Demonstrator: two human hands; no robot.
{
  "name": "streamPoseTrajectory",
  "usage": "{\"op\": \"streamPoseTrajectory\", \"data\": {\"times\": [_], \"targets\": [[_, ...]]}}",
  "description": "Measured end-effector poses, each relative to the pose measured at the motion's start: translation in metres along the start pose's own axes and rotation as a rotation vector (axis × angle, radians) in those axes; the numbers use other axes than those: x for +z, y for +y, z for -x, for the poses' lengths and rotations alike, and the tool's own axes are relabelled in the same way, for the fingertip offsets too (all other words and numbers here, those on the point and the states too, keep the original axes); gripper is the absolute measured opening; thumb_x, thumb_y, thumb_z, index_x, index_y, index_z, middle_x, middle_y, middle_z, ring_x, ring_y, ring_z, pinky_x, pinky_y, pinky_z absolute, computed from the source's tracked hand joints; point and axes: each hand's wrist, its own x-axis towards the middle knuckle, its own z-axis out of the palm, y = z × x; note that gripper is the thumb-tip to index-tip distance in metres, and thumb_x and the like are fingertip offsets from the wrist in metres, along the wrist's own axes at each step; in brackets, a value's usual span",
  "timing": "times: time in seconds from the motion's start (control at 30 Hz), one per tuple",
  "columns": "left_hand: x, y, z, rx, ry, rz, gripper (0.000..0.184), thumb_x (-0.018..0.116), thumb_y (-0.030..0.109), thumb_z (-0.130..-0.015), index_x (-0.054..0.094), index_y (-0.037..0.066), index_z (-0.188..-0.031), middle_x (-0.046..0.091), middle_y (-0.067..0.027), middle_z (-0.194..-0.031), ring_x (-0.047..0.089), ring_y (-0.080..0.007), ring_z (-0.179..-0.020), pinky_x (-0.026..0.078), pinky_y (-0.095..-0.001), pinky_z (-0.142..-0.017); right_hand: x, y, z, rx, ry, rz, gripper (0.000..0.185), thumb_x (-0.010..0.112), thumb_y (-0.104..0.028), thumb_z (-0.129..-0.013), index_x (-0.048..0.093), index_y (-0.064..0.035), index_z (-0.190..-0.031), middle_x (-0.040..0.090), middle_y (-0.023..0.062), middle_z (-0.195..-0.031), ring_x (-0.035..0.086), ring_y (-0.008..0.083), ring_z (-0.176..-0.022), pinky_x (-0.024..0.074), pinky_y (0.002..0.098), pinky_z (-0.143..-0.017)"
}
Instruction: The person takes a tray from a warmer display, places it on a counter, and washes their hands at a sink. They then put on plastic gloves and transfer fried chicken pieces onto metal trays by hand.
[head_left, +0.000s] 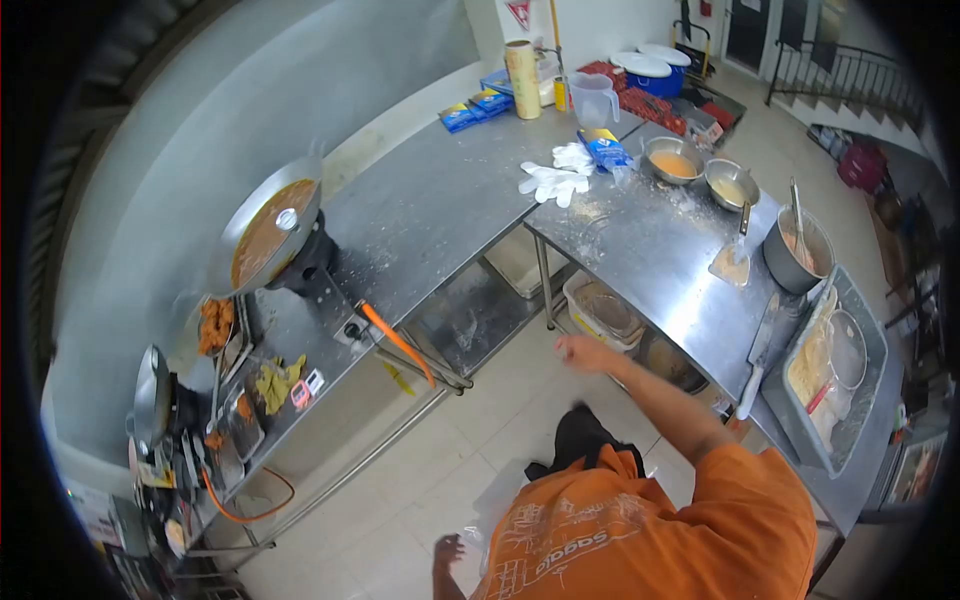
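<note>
My right hand (588,353) reaches out over the floor gap beside the right-hand table, holding nothing that I can see. Its fingers are loosely bent and apart, slightly blurred. Low in the view, my left hand (448,550) hangs at my side with curled fingers. Crumpled clear plastic (473,546) shows at its fingertips and seems to be in its grip. Nearest the right hand, under the table, is a white tub (600,318). On that table lie a scraper (732,262) and a long knife (764,340) with a white handle.
A grey tub (830,440) with flour and a sieve sits at right, beside a pot (798,250) with a whisk. White gloves (555,183) and two bowls (674,160) are further back. At left, a wok (270,235) of brown liquid stands near fried pieces (215,325) and an orange hose (398,343).
</note>
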Motion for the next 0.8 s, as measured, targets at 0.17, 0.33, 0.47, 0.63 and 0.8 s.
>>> {"op": "streamPoseTrajectory", "data": {"times": [0.17,0.33,0.47,0.63,0.8], "targets": [[-0.017,0.207,0.028,0.448,0.395,-0.004,0.023,0.052,0.03,-0.092,0.058,0.01,-0.103,0.058,-0.0046,-0.075,0.056,-0.0124,-0.06,0.045,-0.0254,-0.051,-0.105,0.078,-0.142,-0.104,0.291,-0.013,0.014,0.055,-0.008,-0.075,0.066,-0.0025,-0.082,0.066,0.0142,-0.075,0.063,0.0243,-0.071,0.0493,0.0368,-0.065],[0.011,0.267,-0.002,0.378,0.494,0.12,0.021,0.052,0.029,-0.093,0.057,0.01,-0.101,0.058,-0.0055,-0.071,0.056,-0.0132,-0.055,0.043,-0.0256,-0.044,-0.239,0.12,-0.284,0.01,0.625,0.117,0.02,0.055,-0.006,-0.073,0.07,-0.0058,-0.087,0.068,0.0146,-0.078,0.065,0.0242,-0.071,0.0503,0.0332,-0.066],[0.038,0.237,-0.042,-0.014,0.241,0.032,0.021,0.049,0.023,-0.093,0.056,0.01,-0.109,0.065,-0.011,-0.082,0.063,-0.0207,-0.062,0.049,-0.032,-0.049,-0.291,0.139,-0.356,0.207,0.632,0.206,0.019,0.065,-0.014,-0.07,0.072,-0.0133,-0.088,0.068,0.0142,-0.091,0.064,0.0308,-0.088,0.0511,0.038,-0.078],[0.117,0.247,-0.018,-0.047,0.239,-0.134,0.028,0.049,0.028,-0.093,0.054,0.01,-0.113,0.065,-0.0107,-0.09,0.065,-0.0228,-0.073,0.052,-0.0367,-0.061,-0.3,0.148,-0.383,0.144,0.498,0.46,0.013,0.07,-0.018,-0.069,0.071,-0.0101,-0.079,0.062,0.0103,-0.088,0.056,0.0293,-0.095,0.0491,0.0392,-0.08],[0.121,0.293,-0.009,-0.148,0.197,-0.149,0.026,0.051,0.029,-0.093,0.056,0.011,-0.111,0.066,-0.0094,-0.086,0.064,-0.0211,-0.069,0.051,-0.0335,-0.06,-0.325,0.141,-0.378,-0.016,0.655,0.405,0.01,0.07,-0.015,-0.072,0.069,-0.0059,-0.076,0.062,0.0122,-0.086,0.054,0.0298,-0.09,0.0464,0.0416,-0.078]]}}
